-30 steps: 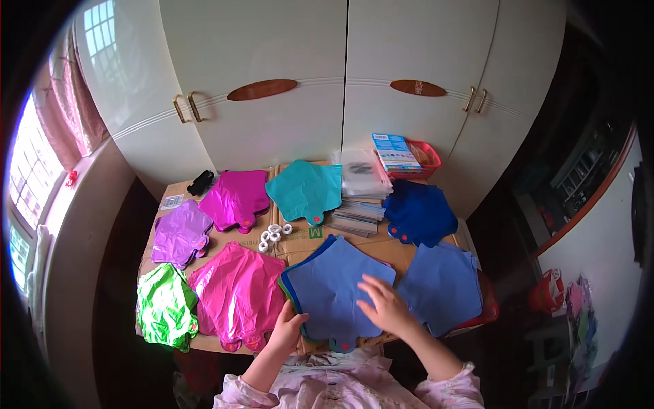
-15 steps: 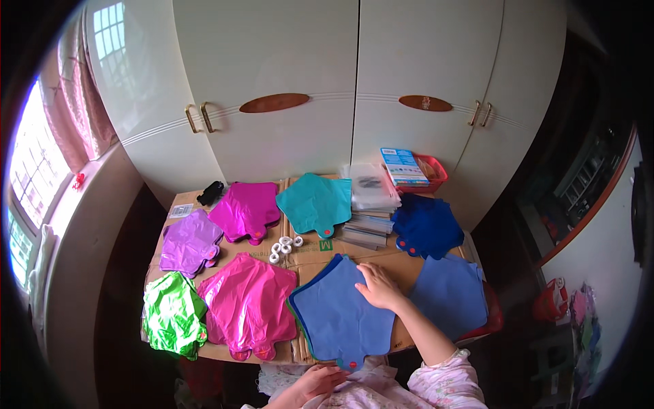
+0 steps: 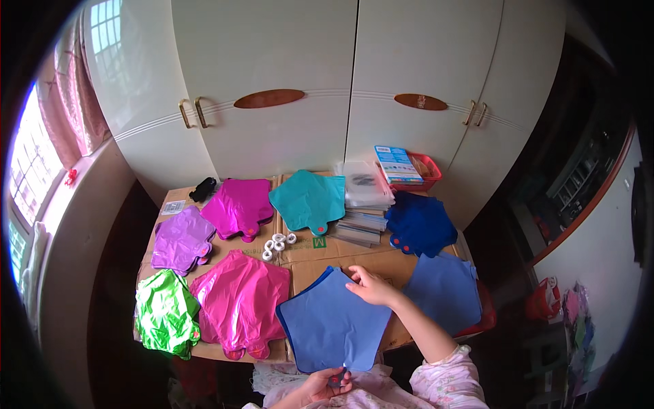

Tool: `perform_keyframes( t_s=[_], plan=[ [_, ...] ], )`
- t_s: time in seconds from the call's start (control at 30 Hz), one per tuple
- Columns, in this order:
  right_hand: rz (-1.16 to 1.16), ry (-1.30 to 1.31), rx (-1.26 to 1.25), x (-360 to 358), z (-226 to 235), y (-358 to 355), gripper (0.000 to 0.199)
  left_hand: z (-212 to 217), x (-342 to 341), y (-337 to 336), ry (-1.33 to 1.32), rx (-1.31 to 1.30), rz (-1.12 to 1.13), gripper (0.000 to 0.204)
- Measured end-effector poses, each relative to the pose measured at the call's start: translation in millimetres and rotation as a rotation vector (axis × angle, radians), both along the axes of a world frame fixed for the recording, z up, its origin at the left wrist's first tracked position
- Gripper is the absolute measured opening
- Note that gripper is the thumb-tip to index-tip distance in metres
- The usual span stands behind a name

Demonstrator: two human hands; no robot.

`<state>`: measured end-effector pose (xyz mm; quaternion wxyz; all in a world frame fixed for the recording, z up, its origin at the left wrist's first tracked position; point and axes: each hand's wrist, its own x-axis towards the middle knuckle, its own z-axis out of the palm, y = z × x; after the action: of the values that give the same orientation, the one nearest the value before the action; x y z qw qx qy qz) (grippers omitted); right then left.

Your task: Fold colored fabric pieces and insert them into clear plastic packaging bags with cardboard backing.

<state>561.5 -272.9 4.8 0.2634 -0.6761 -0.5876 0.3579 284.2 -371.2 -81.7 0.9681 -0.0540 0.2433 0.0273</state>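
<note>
Head view: right hand (image 3: pixel 371 288) is lying open, palm down, on the upper right corner of the blue balloon (image 3: pixel 332 325), fingers pressing it flat onto the surface (image 3: pixel 340 262). Left hand (image 3: pixel 325 383) is pinching the balloon's neck at the near edge, fingers closed on it. Balloon is lying flat between both hands. Just left of it a pink balloon (image 3: pixel 240 305) is lying; further left a green balloon (image 3: pixel 165 312). Right of the right hand a second blue sheet (image 3: pixel 446 292) is resting. Beyond the hands small white rolls (image 3: pixel 278 244) are sitting.
</note>
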Motion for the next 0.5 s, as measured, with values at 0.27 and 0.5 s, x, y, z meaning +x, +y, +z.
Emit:
perform_keyframes(
  t_s=[0.27, 0.5],
  plan=[
    [0.162, 0.215, -0.078, -5.8, -21.2, 70.9, 0.034, 20.6, 9.4, -5.9, 0.305, 0.415, -0.114, 0.015],
    [0.068, -0.363, -0.261, -16.8, 7.2, 84.7, 0.034, 26.9, 4.9, -1.8, 0.263, 0.143, -0.059, 0.035]
  ],
)
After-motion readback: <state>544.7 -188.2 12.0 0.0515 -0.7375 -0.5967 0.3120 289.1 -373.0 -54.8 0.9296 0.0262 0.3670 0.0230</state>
